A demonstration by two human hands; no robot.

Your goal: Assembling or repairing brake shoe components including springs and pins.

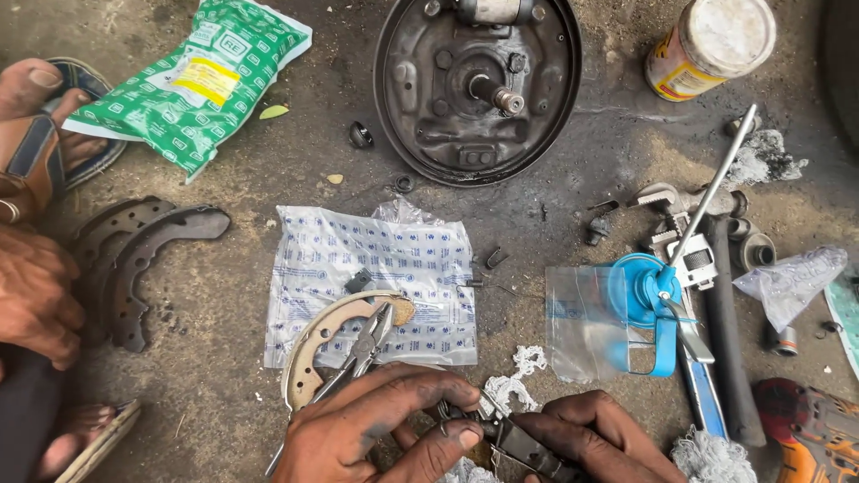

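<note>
Grease coated both hands: left hand (pixel 371 429) clamped pliers (pixel 362 351), right hand (pixel 599 438) closed round a dark metal part (pixel 514 440) between them. Slippery fingers risked the part dropping onto the brake shoe (pixel 327 335) beyond.

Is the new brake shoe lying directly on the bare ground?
No, the new brake shoe rests on a clear printed plastic bag spread over the ground.

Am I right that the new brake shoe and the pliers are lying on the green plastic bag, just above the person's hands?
Not quite. The head view shows the brake shoe and pliers lying on the clear plastic bag with blue print, just above the left hand and right hand. The green plastic bag lies apart, at the top left, with nothing on it.
</note>
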